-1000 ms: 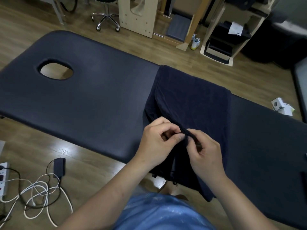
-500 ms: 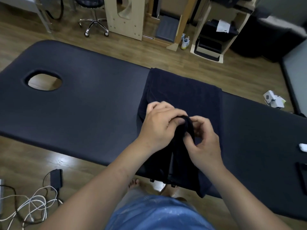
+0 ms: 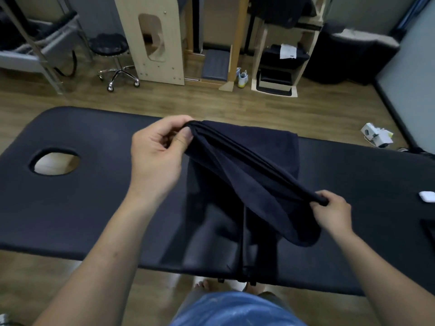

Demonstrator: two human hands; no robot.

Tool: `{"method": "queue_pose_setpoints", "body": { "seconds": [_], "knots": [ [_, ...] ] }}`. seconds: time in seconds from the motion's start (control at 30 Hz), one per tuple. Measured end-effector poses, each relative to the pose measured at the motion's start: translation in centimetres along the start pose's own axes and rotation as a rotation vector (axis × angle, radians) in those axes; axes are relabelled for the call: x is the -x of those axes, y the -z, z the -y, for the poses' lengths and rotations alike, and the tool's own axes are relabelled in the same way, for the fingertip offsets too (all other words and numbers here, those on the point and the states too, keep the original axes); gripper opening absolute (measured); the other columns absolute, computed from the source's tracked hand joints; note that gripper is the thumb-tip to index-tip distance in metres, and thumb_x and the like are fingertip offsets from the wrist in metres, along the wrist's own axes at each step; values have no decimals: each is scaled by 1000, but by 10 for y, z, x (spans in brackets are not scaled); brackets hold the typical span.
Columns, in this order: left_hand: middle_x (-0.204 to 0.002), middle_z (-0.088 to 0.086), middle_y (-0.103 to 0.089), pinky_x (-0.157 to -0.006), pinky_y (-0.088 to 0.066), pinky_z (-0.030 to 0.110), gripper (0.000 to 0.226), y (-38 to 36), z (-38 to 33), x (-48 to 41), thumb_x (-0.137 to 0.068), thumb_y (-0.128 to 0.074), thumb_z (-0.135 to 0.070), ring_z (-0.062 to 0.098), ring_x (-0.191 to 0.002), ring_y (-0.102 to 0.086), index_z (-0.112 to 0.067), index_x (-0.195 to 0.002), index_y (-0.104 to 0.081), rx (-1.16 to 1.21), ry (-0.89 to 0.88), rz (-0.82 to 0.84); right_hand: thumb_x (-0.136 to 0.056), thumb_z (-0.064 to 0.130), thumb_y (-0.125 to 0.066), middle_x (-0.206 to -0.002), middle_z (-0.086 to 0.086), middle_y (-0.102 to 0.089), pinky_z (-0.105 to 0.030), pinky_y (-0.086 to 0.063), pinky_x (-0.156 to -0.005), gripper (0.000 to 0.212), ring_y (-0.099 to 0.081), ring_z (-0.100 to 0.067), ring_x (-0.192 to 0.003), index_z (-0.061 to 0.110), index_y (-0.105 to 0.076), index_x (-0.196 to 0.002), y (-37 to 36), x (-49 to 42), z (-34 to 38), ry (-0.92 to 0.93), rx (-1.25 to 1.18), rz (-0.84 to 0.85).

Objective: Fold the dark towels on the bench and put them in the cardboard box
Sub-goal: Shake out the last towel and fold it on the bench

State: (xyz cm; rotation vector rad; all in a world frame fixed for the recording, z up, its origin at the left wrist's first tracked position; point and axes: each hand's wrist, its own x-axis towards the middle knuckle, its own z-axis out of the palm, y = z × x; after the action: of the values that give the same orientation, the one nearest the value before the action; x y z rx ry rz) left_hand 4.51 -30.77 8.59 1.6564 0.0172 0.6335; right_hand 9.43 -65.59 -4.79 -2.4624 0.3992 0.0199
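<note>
Towel: a dark navy, soft-piled terry towel (image 3: 247,175) is held raised over the bench, its gathered, pleated edge drawn taut between both hands; the slack cloth sags beneath, and the far part is laid flat on the padding.
Left hand (image 3: 155,156): the upper end of the bunched edge is pinched between thumb and curled fingers.
Right hand (image 3: 332,212): the lower, nearer end is gripped by tightly curled fingers.
Bench: a black padded bench (image 3: 94,208) in smooth, faintly glossy vinyl, round-cornered, is pierced by an oval hole (image 3: 55,162) at the left.
Far right: a small white rounded case (image 3: 426,196) is seen on the padding.
</note>
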Motion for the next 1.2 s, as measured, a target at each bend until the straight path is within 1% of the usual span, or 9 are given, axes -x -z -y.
{"method": "queue_pose_setpoints", "body": {
  "seconds": [0.3,0.37,0.47,0.57,0.63,0.8,1.03,1.1,1.2],
  "knots": [
    [-56,-15,-61,-50,-38,15,22,46,57,-8,-98,-54,-4,2,-45,-42,-22,-93,-66,138,309,-313,-80,10,-58,-90,0,-65,-34,-53,-67,20,-60,-26,-80,30,-59,-77,3,-19,-16,-31,262,208],
    [-58,-13,-63,-47,-40,14,29,53,67,1,-100,-51,-5,2,-43,-48,-26,-88,-67,139,369,-272,-80,4,-59,-98,2,-62,-31,-50,-70,26,-60,-25,-82,27,-58,-92,8,-23,-21,7,165,226],
    [-65,-10,-64,-51,-46,16,42,54,70,14,-102,-46,-2,6,-50,-56,-28,-80,-71,197,388,-140,-81,2,-61,-98,5,-63,-25,-51,-55,37,-61,-20,-74,29,-58,-104,12,-16,-32,-25,82,356],
    [-77,-5,-66,-59,-49,18,50,53,64,21,-99,-38,9,11,-54,-55,-25,-79,-70,303,362,-48,-78,6,-65,-86,6,-68,-7,-41,-54,28,-63,-12,-77,33,-61,-85,-10,7,-45,58,313,569],
    [-83,-2,-66,-60,-48,17,50,56,58,27,-96,-36,15,12,-58,-55,-21,-82,-67,336,351,-15,-76,9,-61,-82,5,-70,-13,-44,-63,24,-68,-14,-85,33,-64,-77,-36,25,-53,81,400,662],
    [-82,-4,-66,-62,-47,15,42,57,51,46,-95,-36,16,9,-67,-58,-14,-83,-62,302,388,16,-76,14,-58,-99,2,-72,-34,-55,-74,28,-66,-25,-97,32,-69,-94,-67,21,-37,134,353,464],
    [-84,-5,-65,-65,-48,16,41,53,29,52,-94,-48,9,9,-70,-58,-24,-79,-69,250,317,9,-95,26,-53,-121,1,-63,-32,-50,-78,46,-60,-24,-109,34,-51,-140,-108,-11,-2,449,429,483],
    [-87,-3,-65,-66,-48,17,6,56,23,49,-87,-68,-15,11,-68,-56,-20,-84,-67,270,283,29,-96,28,-51,-113,-1,-66,-32,-47,-68,42,-63,-25,-99,32,-51,-138,-116,-13,-4,480,469,414],
    [-88,0,-64,-65,-47,19,32,66,21,48,-72,-79,-40,14,-62,-52,-17,-88,-65,258,299,-13,-95,32,-54,-97,-1,-66,-35,-50,-61,39,-64,-27,-82,29,-49,-134,-110,-17,-7,503,412,273]
  ]
}}
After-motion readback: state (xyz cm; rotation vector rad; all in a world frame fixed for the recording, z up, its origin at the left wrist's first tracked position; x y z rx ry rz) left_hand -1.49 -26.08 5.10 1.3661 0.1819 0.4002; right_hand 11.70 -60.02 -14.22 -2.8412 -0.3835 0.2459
